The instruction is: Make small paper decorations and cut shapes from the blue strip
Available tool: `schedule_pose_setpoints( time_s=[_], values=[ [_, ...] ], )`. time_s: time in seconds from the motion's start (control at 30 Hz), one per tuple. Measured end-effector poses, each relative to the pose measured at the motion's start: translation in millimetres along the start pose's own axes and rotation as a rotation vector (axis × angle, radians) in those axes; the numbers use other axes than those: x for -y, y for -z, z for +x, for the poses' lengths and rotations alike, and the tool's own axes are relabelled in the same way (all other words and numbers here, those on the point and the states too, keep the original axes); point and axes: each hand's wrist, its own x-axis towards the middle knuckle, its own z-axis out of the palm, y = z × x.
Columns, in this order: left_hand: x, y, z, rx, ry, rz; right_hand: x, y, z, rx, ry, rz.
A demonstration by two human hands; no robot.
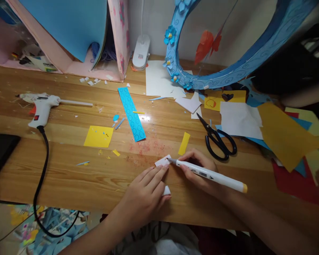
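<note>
In my right hand (pixel 198 170) is a white marker (pixel 215 177) with a yellow end. Its grey tip touches a small white piece of paper (pixel 162 161) on the table, beside a small dark reddish mark. My left hand (pixel 146 191) presses that paper down with its fingertips. Another white piece (pixel 166 191) shows between the thumb and forefinger of this hand; whether it is paper or a cap I cannot tell. Just beyond my right hand lies a yellow paper strip (pixel 184 143).
Black-handled scissors (pixel 219 140) lie to the right, near piled coloured paper (pixel 289 134). A blue strip with drawn circles (pixel 131 113) and a yellow sheet (pixel 99 136) lie left of centre. A corded glue gun (pixel 44 108) rests far left. Behind stands a blue ring frame (pixel 215 82).
</note>
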Motion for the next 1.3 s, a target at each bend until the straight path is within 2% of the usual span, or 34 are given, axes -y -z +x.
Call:
schedule_pose_setpoints(
  time_s=[0.07,0.2,0.33,0.47,0.6,0.7,1.1,1.23,1.3],
  values=[
    [-0.4,-1.5,0.1,-0.009,-0.002,0.002,-1.0,-0.7,-0.9,-0.025,0.034,0.010],
    [-1.5,-0.3,0.7,-0.008,-0.003,0.014,-1.8,0.5,-1.9,0.030,0.100,-0.028],
    [-1.4,1.9,2.0,-0.014,0.000,0.015,-1.3,1.6,-1.9,-0.020,0.060,-0.030],
    [-1.2,2.0,3.0,-0.015,0.000,0.014,-1.2,1.1,-1.8,0.023,0.102,-0.045],
    [-1.4,1.8,3.8,-0.009,-0.003,0.014,-0.1,1.3,-1.6,-0.016,0.071,-0.042],
    [-1.5,1.6,3.7,-0.013,-0.002,0.012,1.7,1.4,-1.0,0.014,0.096,-0.052],
    [-1.7,2.0,3.3,-0.011,-0.001,0.011,3.0,0.6,-0.8,-0.031,0.022,-0.002],
    [-1.3,1.8,3.9,-0.014,-0.003,0.014,3.5,1.5,-0.4,0.039,0.075,-0.038],
    [-1.0,1.8,4.3,-0.012,-0.004,0.014,3.3,1.6,-0.4,0.026,0.061,-0.036]
  ],
)
